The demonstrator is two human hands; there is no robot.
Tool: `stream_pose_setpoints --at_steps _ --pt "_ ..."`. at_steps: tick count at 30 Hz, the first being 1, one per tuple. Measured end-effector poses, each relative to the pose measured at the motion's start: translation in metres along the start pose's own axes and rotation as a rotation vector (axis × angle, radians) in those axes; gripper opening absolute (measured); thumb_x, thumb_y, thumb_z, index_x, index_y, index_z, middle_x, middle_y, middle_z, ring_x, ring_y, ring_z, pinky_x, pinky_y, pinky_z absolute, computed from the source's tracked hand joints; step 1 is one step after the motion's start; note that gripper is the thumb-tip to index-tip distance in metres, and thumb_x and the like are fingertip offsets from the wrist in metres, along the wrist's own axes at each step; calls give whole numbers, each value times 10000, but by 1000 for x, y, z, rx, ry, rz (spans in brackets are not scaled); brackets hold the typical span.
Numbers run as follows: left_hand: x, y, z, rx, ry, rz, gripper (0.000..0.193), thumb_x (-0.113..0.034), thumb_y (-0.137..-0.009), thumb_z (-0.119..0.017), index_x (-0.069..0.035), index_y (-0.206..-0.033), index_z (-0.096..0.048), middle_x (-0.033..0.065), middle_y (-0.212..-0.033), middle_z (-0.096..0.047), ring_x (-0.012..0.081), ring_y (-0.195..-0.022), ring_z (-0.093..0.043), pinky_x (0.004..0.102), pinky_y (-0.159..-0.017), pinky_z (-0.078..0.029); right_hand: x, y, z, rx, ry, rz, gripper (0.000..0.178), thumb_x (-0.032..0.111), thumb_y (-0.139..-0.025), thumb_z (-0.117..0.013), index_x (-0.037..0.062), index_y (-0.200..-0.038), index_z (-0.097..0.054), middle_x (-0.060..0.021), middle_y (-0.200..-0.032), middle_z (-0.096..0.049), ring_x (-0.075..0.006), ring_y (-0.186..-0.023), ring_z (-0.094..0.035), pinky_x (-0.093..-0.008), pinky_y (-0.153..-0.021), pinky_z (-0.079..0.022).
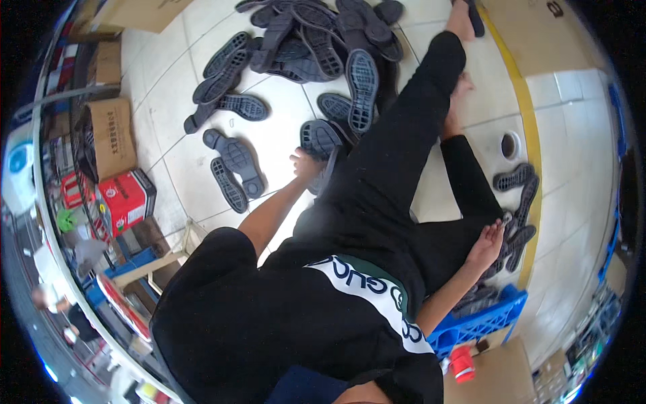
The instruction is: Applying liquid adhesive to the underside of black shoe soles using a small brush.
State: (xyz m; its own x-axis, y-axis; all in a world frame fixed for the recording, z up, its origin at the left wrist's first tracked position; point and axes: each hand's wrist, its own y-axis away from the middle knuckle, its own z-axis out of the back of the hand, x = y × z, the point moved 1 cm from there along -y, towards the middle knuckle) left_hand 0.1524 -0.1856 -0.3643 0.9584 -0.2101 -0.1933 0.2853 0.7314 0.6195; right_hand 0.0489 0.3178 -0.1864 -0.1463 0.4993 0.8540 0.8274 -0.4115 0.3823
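On the left, my left hand (306,165) is closed round the edge of a dark shoe sole (327,176) beside my thigh. Another black sole with a ribbed grid (319,138) lies just beyond that hand. My right hand (487,246) is raised over my bent right knee, its fingers drawn together at a small, shiny, round thing (507,218) too small to name. A pair of soles (237,160) rests on the floor to the left. A large heap of black soles (303,40) covers the floor ahead.
More soles (518,202) lie on the right by a yellow floor line (531,145) and a roll of tape (510,145). A blue crate (484,323) stands behind my right arm. Cartons (111,138), a red box (128,202) and a wooden stool (161,262) line the left.
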Motion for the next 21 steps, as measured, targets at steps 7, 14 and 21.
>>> stream_pose_setpoints --at_steps 7,14,21 --pt "84 -73 26 402 418 96 473 -237 -754 -786 -42 -1091 -517 72 -804 -583 149 -603 -515 303 -481 -419 -10 -3 -15 -46 -109 -52 314 206 -954 -550 -4 -1187 -558 -83 -1174 -604 -143 -979 -551 -287 -879 -445" --pt "78 -56 57 587 687 -148 341 -310 -876 -641 -144 -1155 -538 12 -1106 -620 198 -1019 -542 443 -819 -442 7 0 4 -68 -189 -10 296 190 -962 -538 7 -1195 -554 -80 -1182 -606 -134 -973 -556 -285 -874 -449" --pt "135 -184 18 960 64 -1290 643 -70 -831 -634 -134 -1392 -326 80 -1308 -524 202 -1109 -544 448 -802 -519 2 0 -13 -55 -267 -65 298 211 -967 -532 21 -1196 -559 -67 -1175 -610 -124 -968 -558 -288 -887 -434"
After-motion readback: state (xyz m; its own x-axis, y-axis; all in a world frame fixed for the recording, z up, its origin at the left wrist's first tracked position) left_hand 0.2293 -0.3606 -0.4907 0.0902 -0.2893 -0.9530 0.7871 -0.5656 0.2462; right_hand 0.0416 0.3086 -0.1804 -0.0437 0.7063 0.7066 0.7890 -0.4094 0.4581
